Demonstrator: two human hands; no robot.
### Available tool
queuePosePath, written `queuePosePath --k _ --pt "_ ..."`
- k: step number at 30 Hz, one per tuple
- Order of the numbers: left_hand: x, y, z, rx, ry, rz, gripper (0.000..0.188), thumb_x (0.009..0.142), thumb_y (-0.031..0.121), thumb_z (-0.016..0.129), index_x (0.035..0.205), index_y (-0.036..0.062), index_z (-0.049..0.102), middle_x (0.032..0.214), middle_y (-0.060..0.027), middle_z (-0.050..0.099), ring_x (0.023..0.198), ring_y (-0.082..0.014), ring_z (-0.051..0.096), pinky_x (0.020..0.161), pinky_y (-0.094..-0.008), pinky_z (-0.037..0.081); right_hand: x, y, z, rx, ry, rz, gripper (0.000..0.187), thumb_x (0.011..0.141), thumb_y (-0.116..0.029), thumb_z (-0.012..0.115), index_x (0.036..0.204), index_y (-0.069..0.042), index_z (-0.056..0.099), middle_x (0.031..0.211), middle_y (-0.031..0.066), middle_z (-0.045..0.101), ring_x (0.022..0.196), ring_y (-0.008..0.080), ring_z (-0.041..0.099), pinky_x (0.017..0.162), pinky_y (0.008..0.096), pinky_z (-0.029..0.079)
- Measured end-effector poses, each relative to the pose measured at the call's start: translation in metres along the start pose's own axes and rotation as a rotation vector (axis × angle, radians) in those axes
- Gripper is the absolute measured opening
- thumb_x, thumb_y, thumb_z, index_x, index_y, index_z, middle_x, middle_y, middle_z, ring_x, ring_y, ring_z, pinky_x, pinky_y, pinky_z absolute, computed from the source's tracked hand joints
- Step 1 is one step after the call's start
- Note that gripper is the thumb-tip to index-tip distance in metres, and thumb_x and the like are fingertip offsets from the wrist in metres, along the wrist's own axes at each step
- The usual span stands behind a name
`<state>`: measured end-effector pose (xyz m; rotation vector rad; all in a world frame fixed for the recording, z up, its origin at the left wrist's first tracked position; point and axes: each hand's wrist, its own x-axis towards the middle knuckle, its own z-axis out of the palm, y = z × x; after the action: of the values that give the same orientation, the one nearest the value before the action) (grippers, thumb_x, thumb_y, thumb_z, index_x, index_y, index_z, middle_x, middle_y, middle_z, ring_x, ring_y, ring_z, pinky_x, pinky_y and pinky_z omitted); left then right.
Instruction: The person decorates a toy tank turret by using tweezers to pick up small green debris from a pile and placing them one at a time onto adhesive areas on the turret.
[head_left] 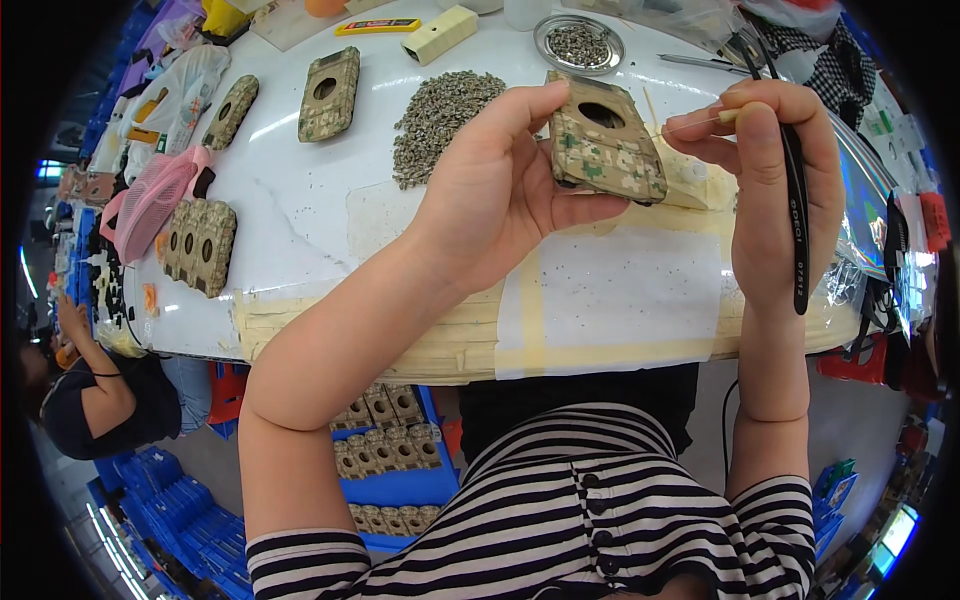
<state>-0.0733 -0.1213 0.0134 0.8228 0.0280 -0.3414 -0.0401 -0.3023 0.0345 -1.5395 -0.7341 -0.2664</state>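
My left hand (485,190) is closed around a camouflage-patterned case (612,158) with a dark oval opening, tilted above the table. Close by on the right, my right hand (785,185) pinches a thin needle-like tool (727,116) with a short pale handle between thumb and fingertips. Its tip points toward the case but looks apart from it. Black tweezers (798,230) are tucked in the same hand, hanging down past the thumb. Below the hands lies a white paper sheet (620,300) edged with tape and dotted with tiny specks.
A heap of small metallic pieces (445,120) lies behind my left hand; more fill a round metal dish (580,25). Similar cases (330,95) and a pink mesh item (155,205) are on the left. Under the table, a blue crate (400,488) holds several cases. Another person (110,400) sits at left.
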Motion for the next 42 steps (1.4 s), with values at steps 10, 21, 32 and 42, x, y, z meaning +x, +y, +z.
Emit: queuePosePath --k 10,21,32,42 --pt "0.002 0.001 -0.006 0.023 0.0 0.048 0.053 0.097 0.03 0.028 0.126 -0.0139 0.037 0.119 -0.035 0.049 0.1 -0.0317 0.062 0.074 -0.0277 0.059 -0.019 0.006 -0.037 -0.754 0.072 -0.253 0.006 0.084 -0.004 0.064 0.085 0.0 0.059 0.077 0.0062 0.062 0.069 0.012 0.057 0.067 0.0202 0.044" --pt "0.009 0.008 -0.021 -0.065 -0.142 0.062 0.046 0.096 0.028 0.034 0.119 -0.0105 0.045 0.11 -0.0268 0.058 0.098 -0.0254 0.063 0.08 -0.0299 0.057 -0.028 0.003 -0.034 -0.896 -0.044 -0.243 0.016 0.085 -0.007 0.062 0.101 -0.003 0.063 0.091 0.0091 0.065 0.082 0.0173 0.061 0.073 0.0242 0.046" --pt "0.003 0.01 -0.004 -0.336 -0.021 0.011 0.049 0.095 0.026 0.034 0.121 -0.0147 0.041 0.108 -0.0361 0.053 0.092 -0.038 0.063 0.064 -0.0326 0.062 -0.086 -0.018 -0.062 -0.325 0.029 0.243 0.024 0.086 -0.007 0.063 0.107 0.004 0.056 0.098 0.0112 0.065 0.099 0.0153 0.059 0.086 0.0259 0.045" --pt "0.009 0.012 -0.024 -0.116 -0.306 0.015 0.052 0.097 0.023 0.031 0.132 -0.0156 0.025 0.129 -0.0388 0.034 0.111 -0.0346 0.053 0.08 -0.0284 0.058 -0.106 -0.001 -0.053 -0.079 0.108 0.426 0.014 0.09 -0.009 0.059 0.095 0.003 0.057 0.086 0.0061 0.062 0.081 0.0085 0.058 0.072 0.0205 0.046"
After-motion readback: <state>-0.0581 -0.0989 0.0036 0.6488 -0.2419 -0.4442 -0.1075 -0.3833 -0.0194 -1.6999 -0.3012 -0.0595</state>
